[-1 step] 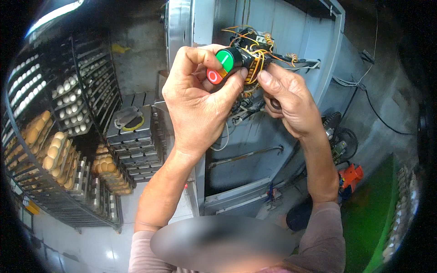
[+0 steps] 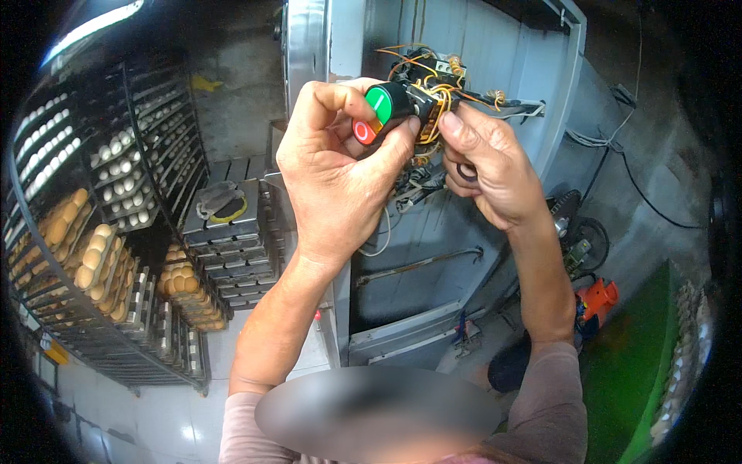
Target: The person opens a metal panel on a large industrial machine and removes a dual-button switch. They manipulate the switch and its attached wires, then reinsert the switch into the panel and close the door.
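Note:
My left hand (image 2: 332, 170) grips a push-button switch (image 2: 380, 102) by its round black head, which has a green half above a red half. Yellow wires (image 2: 442, 97) loop around the contact block behind that head. On the block's other side, my right hand (image 2: 491, 162) pinches at the wires and block with thumb and forefinger. A dark ring (image 2: 467, 172) sits in the curled lower fingers of that hand. Just behind the switch is a black wired electrical part (image 2: 437, 68) with coiled orange leads. What exactly lies between my right fingertips is hidden.
The open grey metal cabinet (image 2: 417, 271) stands ahead, with more wiring inside. To the left are a tall rack (image 2: 116, 309) of bread rolls and stacked metal trays (image 2: 232, 240). An orange object (image 2: 597, 300) and a green panel (image 2: 626, 363) are at right; cables hang along the wall.
My right hand has shifted slightly, and the dark ring in its fingers shows more plainly. The left hand keeps its grip on the switch, which has barely moved.

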The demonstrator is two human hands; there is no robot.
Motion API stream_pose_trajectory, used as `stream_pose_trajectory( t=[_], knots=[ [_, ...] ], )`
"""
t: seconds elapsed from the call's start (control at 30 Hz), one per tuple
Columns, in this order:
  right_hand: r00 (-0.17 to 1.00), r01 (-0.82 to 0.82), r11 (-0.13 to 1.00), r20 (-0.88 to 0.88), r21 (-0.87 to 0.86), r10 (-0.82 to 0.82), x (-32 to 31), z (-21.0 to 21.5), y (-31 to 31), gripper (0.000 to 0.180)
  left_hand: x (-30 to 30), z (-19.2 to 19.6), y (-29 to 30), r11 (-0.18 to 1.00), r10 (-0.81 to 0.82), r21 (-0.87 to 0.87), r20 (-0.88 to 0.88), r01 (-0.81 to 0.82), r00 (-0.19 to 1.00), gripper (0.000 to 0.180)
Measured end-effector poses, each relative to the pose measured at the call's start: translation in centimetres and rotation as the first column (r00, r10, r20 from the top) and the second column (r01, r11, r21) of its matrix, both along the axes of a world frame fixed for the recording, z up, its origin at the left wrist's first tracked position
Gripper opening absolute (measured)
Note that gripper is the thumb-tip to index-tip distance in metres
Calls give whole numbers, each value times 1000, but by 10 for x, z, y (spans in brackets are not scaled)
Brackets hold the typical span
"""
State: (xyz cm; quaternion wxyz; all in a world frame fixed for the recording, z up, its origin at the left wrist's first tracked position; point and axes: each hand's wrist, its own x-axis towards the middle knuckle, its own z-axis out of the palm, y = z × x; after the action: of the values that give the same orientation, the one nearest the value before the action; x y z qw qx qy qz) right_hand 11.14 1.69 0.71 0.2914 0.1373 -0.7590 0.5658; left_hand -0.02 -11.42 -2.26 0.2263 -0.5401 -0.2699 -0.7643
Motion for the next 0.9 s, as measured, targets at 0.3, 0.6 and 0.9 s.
stream_pose_trajectory(
  t=[0.3, 0.6, 0.9],
  knots=[
    [993, -116, 989, -21, -96, 114, -10, 0, 2, 32, -3, 7, -29, 967, 28, -256, 58, -12, 998, 26],
    [987, -157, 988, -31, 16, 157, -19, -6, 6, 36, -8, 18, -55, 920, -12, -390, 50, 31, 999, 30],
    [967, -251, 968, -39, -6, 251, -25, -6, 19, 37, -17, 20, -65, 948, -5, -317, 46, 19, 999, 43]
  ],
)
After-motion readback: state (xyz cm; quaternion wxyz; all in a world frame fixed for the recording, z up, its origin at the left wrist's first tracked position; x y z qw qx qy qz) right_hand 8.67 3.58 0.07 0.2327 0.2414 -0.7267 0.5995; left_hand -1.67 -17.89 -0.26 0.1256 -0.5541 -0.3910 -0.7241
